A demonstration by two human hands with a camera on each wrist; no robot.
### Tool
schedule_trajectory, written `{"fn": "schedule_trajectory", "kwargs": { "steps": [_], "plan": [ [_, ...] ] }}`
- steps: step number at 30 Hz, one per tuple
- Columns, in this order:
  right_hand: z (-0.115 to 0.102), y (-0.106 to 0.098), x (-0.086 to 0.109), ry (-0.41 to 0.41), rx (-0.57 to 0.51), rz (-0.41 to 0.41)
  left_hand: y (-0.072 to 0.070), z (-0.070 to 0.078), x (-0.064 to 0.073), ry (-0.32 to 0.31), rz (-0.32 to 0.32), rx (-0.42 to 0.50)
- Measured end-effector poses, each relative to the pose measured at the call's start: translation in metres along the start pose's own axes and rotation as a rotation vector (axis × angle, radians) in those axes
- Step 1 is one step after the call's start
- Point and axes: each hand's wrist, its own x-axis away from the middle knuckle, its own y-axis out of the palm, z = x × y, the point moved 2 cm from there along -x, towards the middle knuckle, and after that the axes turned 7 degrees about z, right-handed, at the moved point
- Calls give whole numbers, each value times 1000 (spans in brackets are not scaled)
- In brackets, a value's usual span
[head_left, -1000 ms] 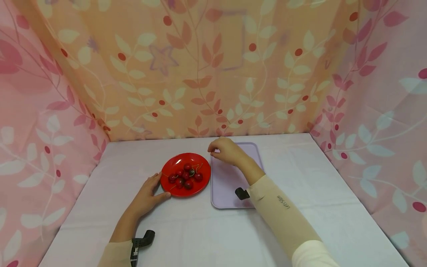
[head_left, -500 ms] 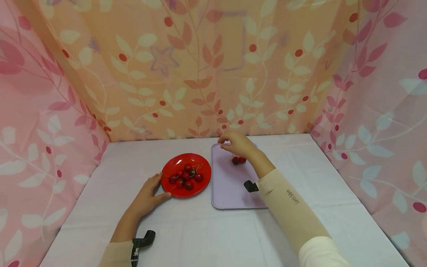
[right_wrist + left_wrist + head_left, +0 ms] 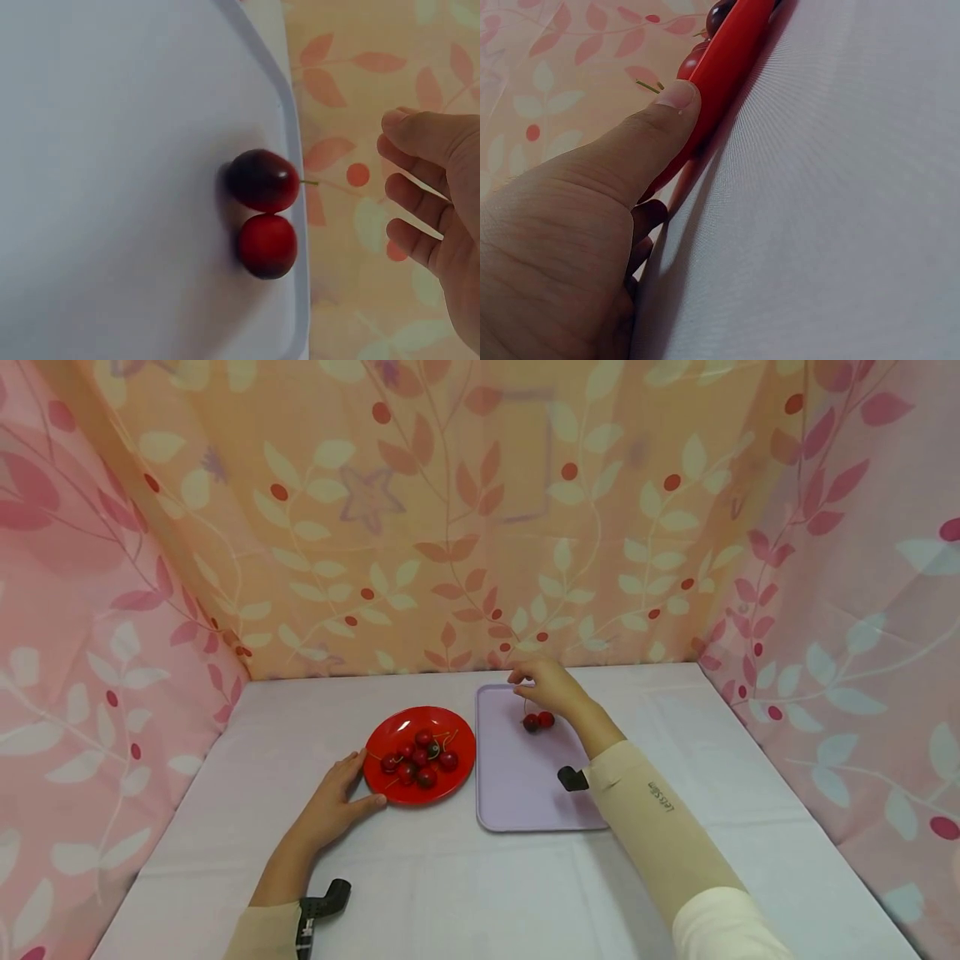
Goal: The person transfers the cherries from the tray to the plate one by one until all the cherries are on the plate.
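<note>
My left hand [image 3: 336, 797] rests at the left edge of a red plate [image 3: 382, 731], its fingers along the side and thumb against the rim. In the left wrist view the thumb [image 3: 656, 131] lies on the rim of the plate [image 3: 731, 75]. Several dark red cherries [image 3: 420, 756] with stems lie on the plate. My right hand [image 3: 551, 687] hovers over the far end of a lilac tray [image 3: 517, 785], thumb and index finger close together. Two cherries [image 3: 266, 214] lie side by side on the tray; in the right wrist view the hand [image 3: 442, 180] shows apart from them, holding nothing visible.
The tray stands just right of the plate on a white-covered table [image 3: 450, 893]. A patterned orange curtain [image 3: 480, 527] hangs behind the table's far edge, and pink patterned cloths [image 3: 90, 710] enclose the sides.
My right hand has moved right from beside the plate to over the tray's far end, bringing two cherries on the tray into view. My left hand stays at the plate.
</note>
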Motion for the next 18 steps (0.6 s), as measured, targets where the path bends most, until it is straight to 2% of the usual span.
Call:
{"fn": "schedule_trajectory", "kwargs": {
  "steps": [3, 7, 18],
  "plan": [
    [7, 3, 2, 56, -2, -6, 0, 0, 1, -8, -3, -4],
    [15, 6, 4, 91, 19, -13, -1, 0, 1, -10, -4, -5],
    [31, 16, 10, 83, 82, -23, -1, 0, 1, 11, 13, -10]
  ]
}}
